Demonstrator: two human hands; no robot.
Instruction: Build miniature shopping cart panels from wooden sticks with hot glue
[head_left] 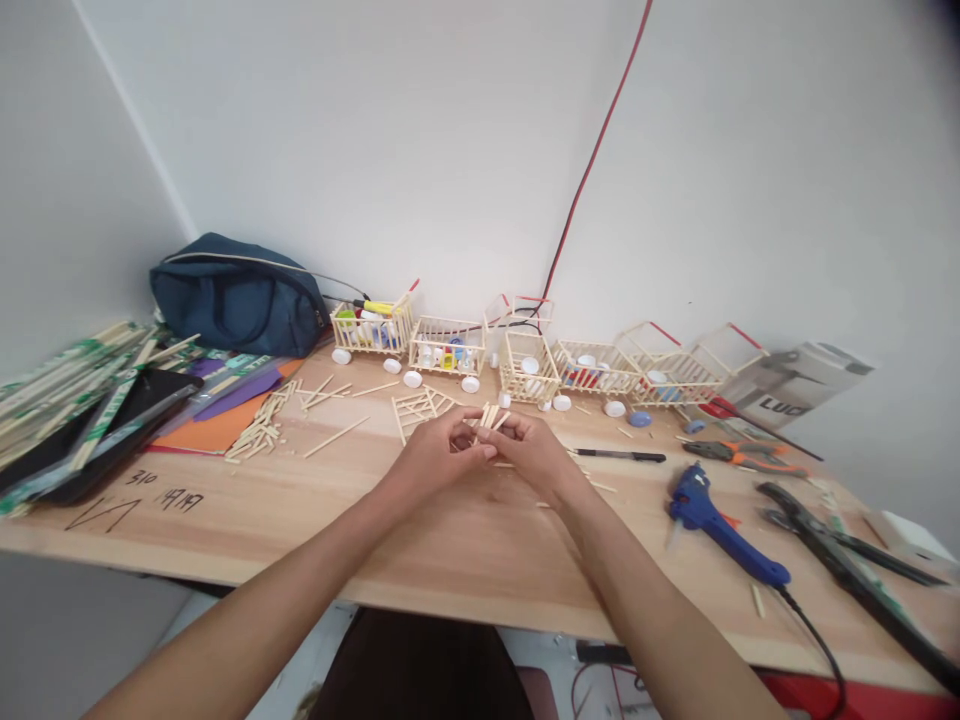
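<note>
My left hand point(435, 452) and my right hand point(532, 450) meet over the middle of the wooden table point(465, 550). Both are closed around a small bundle of short wooden sticks point(491, 416), whose ends poke up between the fingers. Just beyond the hands lies a flat lattice panel of glued sticks point(421, 408). Behind it stands a row of small stick-built carts point(525, 365) with white bottle-cap wheels; some hold coloured caps.
A blue glue gun point(720, 530), black pen point(622, 456), orange-handled pliers point(742, 455) and black cutters point(840, 555) lie right. Loose sticks point(262, 430), orange and purple sheets point(225, 415), wrapped chopsticks point(75, 385) and a blue bag point(236, 295) sit left. A red cable point(592, 160) runs up the wall.
</note>
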